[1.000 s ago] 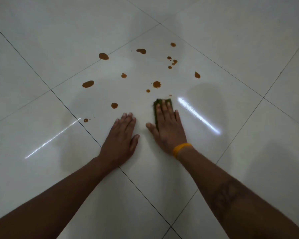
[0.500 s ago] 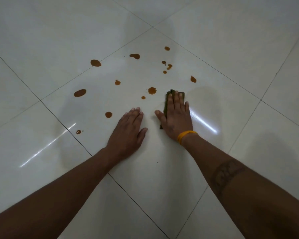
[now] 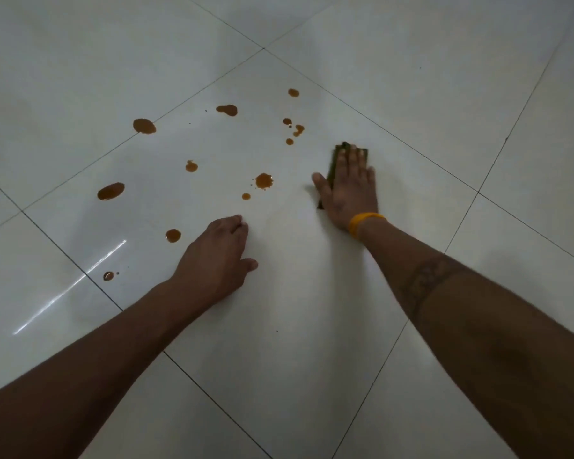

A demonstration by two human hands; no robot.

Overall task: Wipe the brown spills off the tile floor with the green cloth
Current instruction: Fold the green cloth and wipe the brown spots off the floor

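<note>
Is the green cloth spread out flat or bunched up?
Flat. The green cloth lies pressed to the tile floor under the right hand; folded or single-layer, cannot tell.

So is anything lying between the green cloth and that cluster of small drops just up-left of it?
Nothing visible: only bare tile floor separates the green cloth, under the right hand, from the drop cluster.

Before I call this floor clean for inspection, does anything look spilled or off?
Yes: brown spills dot the tile floor, left of the green cloth under the right hand. The left hand rests nearby.
</note>
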